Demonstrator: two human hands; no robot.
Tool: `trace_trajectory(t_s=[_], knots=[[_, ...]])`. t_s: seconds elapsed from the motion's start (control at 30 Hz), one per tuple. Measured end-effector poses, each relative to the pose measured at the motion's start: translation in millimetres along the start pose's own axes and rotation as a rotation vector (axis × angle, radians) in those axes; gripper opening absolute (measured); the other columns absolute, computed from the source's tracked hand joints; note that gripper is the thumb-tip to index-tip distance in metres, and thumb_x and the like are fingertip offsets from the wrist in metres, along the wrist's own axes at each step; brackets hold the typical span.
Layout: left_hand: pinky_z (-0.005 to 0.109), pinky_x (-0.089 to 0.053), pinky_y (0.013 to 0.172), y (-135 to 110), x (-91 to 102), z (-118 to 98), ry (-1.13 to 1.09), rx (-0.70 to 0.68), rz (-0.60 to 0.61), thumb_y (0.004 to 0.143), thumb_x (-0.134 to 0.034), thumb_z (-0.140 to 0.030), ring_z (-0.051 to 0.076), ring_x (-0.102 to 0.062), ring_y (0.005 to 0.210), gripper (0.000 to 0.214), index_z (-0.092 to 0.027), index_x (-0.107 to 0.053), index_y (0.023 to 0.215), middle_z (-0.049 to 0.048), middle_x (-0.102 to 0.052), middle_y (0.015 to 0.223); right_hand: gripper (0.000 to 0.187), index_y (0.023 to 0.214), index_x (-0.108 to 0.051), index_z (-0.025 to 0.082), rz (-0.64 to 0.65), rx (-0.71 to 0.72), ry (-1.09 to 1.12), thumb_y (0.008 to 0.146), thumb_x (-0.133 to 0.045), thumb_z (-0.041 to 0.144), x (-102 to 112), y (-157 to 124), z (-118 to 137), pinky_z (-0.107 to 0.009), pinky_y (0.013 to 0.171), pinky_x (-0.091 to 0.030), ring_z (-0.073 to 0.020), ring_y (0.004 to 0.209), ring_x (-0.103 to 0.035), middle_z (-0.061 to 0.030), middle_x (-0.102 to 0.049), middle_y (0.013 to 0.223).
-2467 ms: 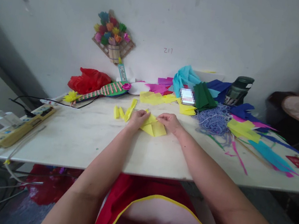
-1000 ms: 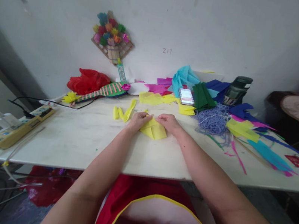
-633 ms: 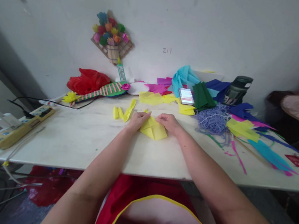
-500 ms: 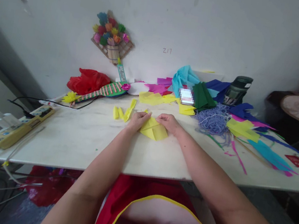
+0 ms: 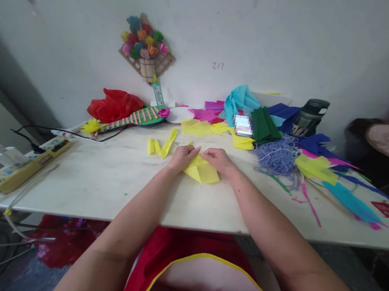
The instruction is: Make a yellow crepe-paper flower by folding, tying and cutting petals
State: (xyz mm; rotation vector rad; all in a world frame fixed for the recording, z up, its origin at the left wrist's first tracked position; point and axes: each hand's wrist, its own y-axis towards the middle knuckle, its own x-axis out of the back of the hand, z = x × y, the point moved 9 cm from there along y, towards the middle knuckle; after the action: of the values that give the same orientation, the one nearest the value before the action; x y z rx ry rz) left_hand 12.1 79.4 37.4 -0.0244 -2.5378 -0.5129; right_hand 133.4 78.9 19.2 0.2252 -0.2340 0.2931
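A creased piece of yellow crepe paper [image 5: 202, 170] lies between my hands near the middle of the table, its lower edge fanned out toward me. My left hand [image 5: 182, 157] pinches its upper left edge between thumb and fingers. Close beside it, my right hand [image 5: 218, 160] is closed on the upper right edge. The fingertips hide the paper's top edge. Just left of my left hand lie several small folded yellow paper pieces [image 5: 159, 147].
A yellow power strip [image 5: 25, 165] with cables sits at the left. Red plastic [image 5: 115, 106] and a striped green craft piece [image 5: 135, 119] lie behind it. Purple yarn [image 5: 277, 153], coloured paper [image 5: 266, 126] and a dark bottle [image 5: 308, 118] crowd the back right.
My left hand has shifted slightly to the right, closer to my right hand. The yellow paper's lower part has spread a little and its creases look different.
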Motion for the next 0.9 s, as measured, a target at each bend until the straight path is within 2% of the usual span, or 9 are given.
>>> trace_trajectory(t_s=[0.13,0.27,0.4,0.5,0.6,0.7,0.8,0.9], knots=[[0.023,-0.022,0.047,1,7.0,0,0.015,-0.021,-0.051,0.074,-0.046,-0.052,0.008,-0.031,0.05,0.044,-0.017,-0.037,0.049,-0.0036,-0.035,0.048,0.024,0.064,-0.056,0.015,-0.008,-0.032,0.037,0.064,-0.059,0.039,2,0,-3,-0.021,0.049,-0.034,-0.0082,0.051,-0.044,0.0042,-0.05,0.056],[0.023,-0.021,0.046,3,15.5,6,-0.028,0.019,-0.108,0.074,-0.047,-0.051,0.008,-0.029,0.049,0.043,-0.017,-0.035,0.049,-0.0041,-0.031,0.048,0.024,0.064,-0.057,0.015,-0.001,-0.036,0.086,0.063,-0.06,0.039,4,1,-6,-0.021,0.05,-0.035,-0.0089,0.052,-0.045,0.0037,-0.053,0.057],[0.023,-0.02,0.045,4,19.4,10,-0.043,0.043,-0.142,0.071,-0.048,-0.054,0.008,-0.028,0.048,0.046,-0.017,-0.035,0.048,-0.0039,-0.03,0.047,0.025,0.063,-0.057,0.015,-0.056,-0.047,0.098,0.061,-0.062,0.04,9,2,-8,-0.022,0.049,-0.036,-0.0096,0.052,-0.047,0.003,-0.054,0.056],[0.022,-0.02,0.044,2,17.7,10,-0.082,0.057,-0.121,0.069,-0.05,-0.055,0.007,-0.029,0.048,0.045,-0.017,-0.04,0.049,-0.004,-0.032,0.047,0.026,0.064,-0.057,0.016,-0.065,-0.073,0.122,0.06,-0.064,0.04,10,2,-10,-0.022,0.048,-0.037,-0.0101,0.051,-0.048,0.0025,-0.055,0.056],[0.02,-0.025,0.044,-2,10.8,11,-0.177,0.096,-0.048,0.065,-0.056,-0.055,0.007,-0.037,0.048,0.04,-0.016,-0.051,0.059,-0.0036,-0.041,0.05,0.027,0.064,-0.057,0.015,-0.036,-0.084,0.138,0.059,-0.065,0.04,7,1,-10,-0.022,0.047,-0.037,-0.01,0.051,-0.049,0.0024,-0.056,0.056],[0.02,-0.031,0.046,-4,4.9,15,-0.235,0.144,-0.003,0.061,-0.06,-0.055,0.009,-0.044,0.05,0.04,-0.015,-0.056,0.064,-0.0017,-0.049,0.054,0.028,0.065,-0.058,0.015,0.002,-0.081,0.163,0.06,-0.065,0.042,4,0,-10,-0.021,0.048,-0.038,-0.0099,0.051,-0.05,0.0027,-0.057,0.057],[0.02,-0.031,0.045,-2,8.1,20,-0.265,0.169,-0.063,0.062,-0.059,-0.055,0.008,-0.043,0.049,0.04,-0.015,-0.054,0.062,-0.0023,-0.049,0.053,0.031,0.07,-0.059,0.016,0.009,-0.072,0.216,0.063,-0.063,0.046,3,0,-9,-0.021,0.049,-0.039,-0.0106,0.054,-0.053,0.0017,-0.06,0.062],[0.02,-0.029,0.044,1,19.1,29,-0.276,0.187,-0.197,0.065,-0.056,-0.055,0.007,-0.039,0.047,0.04,-0.016,-0.052,0.061,-0.0041,-0.043,0.05,0.037,0.075,-0.059,0.015,0.016,-0.08,0.289,0.067,-0.059,0.051,4,-1,-7,-0.022,0.047,-0.041,-0.0122,0.054,-0.055,-0.0014,-0.062,0.063]])
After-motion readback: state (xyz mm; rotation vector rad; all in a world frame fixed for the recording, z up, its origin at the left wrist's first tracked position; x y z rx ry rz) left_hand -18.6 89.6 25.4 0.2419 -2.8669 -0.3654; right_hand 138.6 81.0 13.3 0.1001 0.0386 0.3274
